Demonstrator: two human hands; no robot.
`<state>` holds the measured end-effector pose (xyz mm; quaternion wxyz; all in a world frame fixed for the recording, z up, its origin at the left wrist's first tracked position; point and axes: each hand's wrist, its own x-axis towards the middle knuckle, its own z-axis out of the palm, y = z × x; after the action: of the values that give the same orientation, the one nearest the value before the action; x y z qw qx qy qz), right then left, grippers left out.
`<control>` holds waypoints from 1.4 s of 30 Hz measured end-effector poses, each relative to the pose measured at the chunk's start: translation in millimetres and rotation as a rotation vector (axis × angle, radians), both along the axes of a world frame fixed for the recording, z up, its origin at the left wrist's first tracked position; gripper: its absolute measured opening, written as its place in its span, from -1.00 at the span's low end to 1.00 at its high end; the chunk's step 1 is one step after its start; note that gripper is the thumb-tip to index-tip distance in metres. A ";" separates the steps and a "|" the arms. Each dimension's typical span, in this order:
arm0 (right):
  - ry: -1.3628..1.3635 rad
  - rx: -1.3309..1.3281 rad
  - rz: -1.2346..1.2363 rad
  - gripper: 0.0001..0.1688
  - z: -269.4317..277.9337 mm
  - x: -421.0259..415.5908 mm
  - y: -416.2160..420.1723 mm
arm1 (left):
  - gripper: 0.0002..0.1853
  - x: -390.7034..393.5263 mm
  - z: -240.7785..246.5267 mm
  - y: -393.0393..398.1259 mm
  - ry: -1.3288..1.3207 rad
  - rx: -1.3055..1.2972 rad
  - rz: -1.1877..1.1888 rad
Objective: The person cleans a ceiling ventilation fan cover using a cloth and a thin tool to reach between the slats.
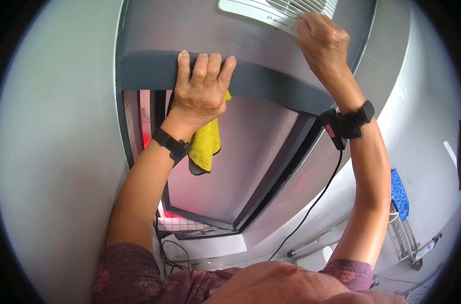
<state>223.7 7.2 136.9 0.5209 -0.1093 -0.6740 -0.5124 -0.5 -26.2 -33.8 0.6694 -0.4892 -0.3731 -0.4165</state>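
My left hand (pixel 200 81) is hooked over the dark grey window frame bar (pixel 260 78), its fingertips along the bar's upper edge. A yellow cloth with a dark edge (pixel 205 146) hangs from under its palm, in front of the tilted window pane (pixel 230 163). My right hand (pixel 323 38) is raised higher, its fingers curled at the lower edge of a white slatted vent cover (pixel 253 13). Whether the right fingers grip the cover or something small is hidden by the hand. Both wrists wear black straps, the right one with a small wired device (pixel 333 127).
A black cable (pixel 310 212) runs down from the right wrist device. A smooth pale wall (pixel 59 133) stands close on the left. At the lower right are a wall-mounted metal rack (pixel 403 235) and a blue patterned cloth (pixel 400 193). Loose cables (pixel 175 254) hang below the window.
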 end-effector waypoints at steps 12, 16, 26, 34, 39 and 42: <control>-0.064 -0.037 -0.085 -0.81 11.7 -6.6 -13.9 | -0.26 -1.3 -4.0 5.0 0.006 0.024 -0.011; -0.035 -0.071 -0.145 -0.78 13.6 -10.8 -15.7 | -0.46 1.3 -0.9 -1.3 0.008 0.021 -0.041; -0.020 0.030 0.094 -0.85 3.5 10.3 -16.1 | -0.49 4.2 1.5 -6.0 -0.003 0.015 -0.035; 0.005 -0.088 0.166 -0.87 3.3 1.9 -7.9 | -0.23 1.1 -0.9 0.3 0.001 -0.045 -0.040; 0.011 -0.202 0.027 -0.83 14.8 -0.1 -13.0 | -0.15 0.7 -0.7 0.0 0.006 -0.042 -0.027; 0.034 -0.205 -0.103 -0.81 17.2 1.8 -24.1 | -0.15 -1.0 -1.7 -0.1 0.002 -0.047 -0.029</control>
<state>225.6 -16.9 154.2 0.4912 -0.2053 -0.7074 -0.4650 -1.5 -26.3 -35.5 0.6519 -0.5104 -0.3750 -0.4170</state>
